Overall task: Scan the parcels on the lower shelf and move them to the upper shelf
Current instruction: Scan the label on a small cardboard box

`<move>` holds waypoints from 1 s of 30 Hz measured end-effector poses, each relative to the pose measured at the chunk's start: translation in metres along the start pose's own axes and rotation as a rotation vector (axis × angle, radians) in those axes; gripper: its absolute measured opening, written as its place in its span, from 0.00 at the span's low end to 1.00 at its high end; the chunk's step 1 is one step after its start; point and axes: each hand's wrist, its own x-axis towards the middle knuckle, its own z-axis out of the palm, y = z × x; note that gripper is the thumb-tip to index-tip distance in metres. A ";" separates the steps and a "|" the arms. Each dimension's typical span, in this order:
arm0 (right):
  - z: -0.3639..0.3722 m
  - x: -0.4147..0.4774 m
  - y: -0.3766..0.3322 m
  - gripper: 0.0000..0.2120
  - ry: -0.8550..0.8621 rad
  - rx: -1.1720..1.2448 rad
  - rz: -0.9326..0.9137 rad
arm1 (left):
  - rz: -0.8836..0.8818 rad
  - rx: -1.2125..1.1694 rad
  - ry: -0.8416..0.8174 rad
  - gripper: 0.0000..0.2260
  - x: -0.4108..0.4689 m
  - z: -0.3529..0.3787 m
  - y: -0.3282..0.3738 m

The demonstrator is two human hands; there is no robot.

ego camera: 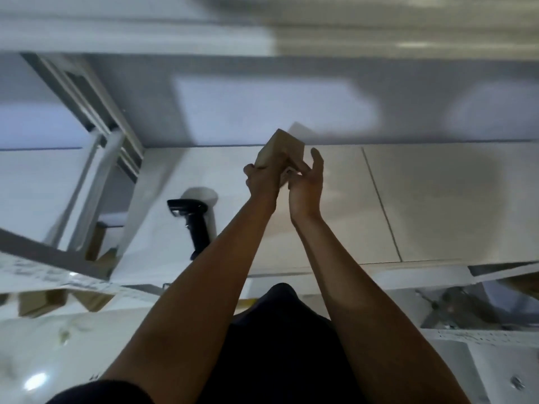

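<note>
Left grip [260, 178] curled round small cardboard parcel [281, 147], right grip [306, 182] spread, touching parcel's side, black scanner [191, 221] well left

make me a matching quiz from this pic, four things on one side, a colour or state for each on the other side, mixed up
Things:
1. box
2. scanner
3. left hand
4. right hand

States:
a. black, standing on the shelf
b. fingers curled round the box
c. brown cardboard, held up in the air
d. fingers loose, beside the box

Pairs: 1-c, 2-a, 3-b, 4-d
</note>
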 end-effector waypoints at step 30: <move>0.152 -0.102 0.108 0.07 -0.259 -0.630 0.425 | -0.043 -1.274 0.035 0.29 -0.057 -0.292 -0.031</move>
